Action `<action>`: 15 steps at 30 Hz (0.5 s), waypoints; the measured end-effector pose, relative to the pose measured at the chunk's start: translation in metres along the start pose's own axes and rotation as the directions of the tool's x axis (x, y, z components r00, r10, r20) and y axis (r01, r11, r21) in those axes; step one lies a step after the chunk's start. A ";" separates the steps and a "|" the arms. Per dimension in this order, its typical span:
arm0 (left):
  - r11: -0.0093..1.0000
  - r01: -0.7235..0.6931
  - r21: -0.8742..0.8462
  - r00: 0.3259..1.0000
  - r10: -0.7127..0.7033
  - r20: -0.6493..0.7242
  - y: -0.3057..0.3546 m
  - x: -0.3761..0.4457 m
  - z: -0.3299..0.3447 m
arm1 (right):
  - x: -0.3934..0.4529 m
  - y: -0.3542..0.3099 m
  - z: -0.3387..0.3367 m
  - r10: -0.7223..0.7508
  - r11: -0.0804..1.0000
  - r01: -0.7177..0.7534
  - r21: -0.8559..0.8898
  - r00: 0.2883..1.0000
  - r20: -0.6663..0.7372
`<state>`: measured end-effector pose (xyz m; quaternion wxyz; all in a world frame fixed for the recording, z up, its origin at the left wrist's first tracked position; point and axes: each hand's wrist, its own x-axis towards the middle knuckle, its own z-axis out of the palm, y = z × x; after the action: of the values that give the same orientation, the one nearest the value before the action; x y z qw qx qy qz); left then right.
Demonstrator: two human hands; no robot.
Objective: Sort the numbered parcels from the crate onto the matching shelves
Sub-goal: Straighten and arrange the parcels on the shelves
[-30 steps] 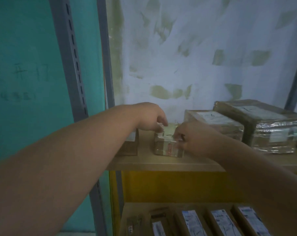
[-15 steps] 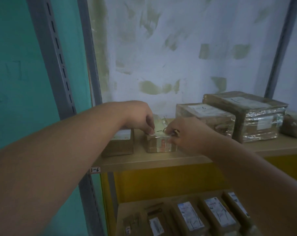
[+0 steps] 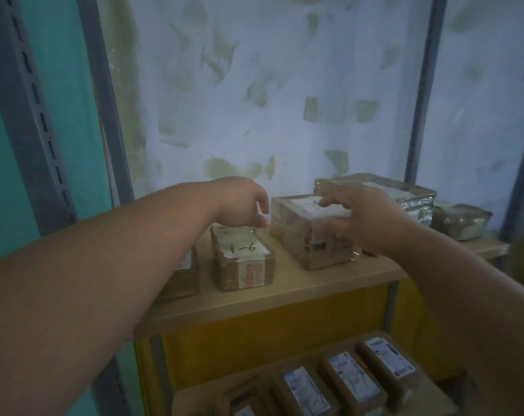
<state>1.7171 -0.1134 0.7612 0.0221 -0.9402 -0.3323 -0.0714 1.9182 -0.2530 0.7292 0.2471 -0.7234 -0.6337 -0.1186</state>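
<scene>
On shelf (image 3: 284,295), both hands hover loosely open above parcels.

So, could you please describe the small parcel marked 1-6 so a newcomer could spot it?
Look at the upper wooden shelf. Near its left end, below the left hand, sits the small parcel. Unlike its neighbours, it shows handwritten "1-6" on top and a red-printed front strip.
</scene>
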 end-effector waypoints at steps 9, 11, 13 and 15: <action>0.990 0.052 -0.128 0.996 -0.043 0.074 0.040 0.052 0.008 | 0.013 0.053 0.005 0.009 1.000 -0.011 0.014 0.992 0.130; 0.985 0.076 -0.157 0.996 -0.067 0.064 0.039 0.048 0.006 | 0.014 0.055 0.010 -0.016 0.999 0.012 0.043 0.996 0.091; 0.982 0.104 -0.158 0.994 -0.096 0.059 0.038 0.040 0.004 | 0.014 0.056 0.013 -0.064 0.996 0.058 0.063 0.993 0.094; 0.981 0.135 -0.138 0.989 -0.126 0.074 0.039 0.032 0.002 | 0.014 0.056 0.013 -0.112 0.992 0.106 0.075 0.989 0.095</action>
<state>1.7663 -0.1239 0.7646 -0.0608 -0.9174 -0.3876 -0.0659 1.9736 -0.2384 0.7133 0.2339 -0.6835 -0.6875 -0.0737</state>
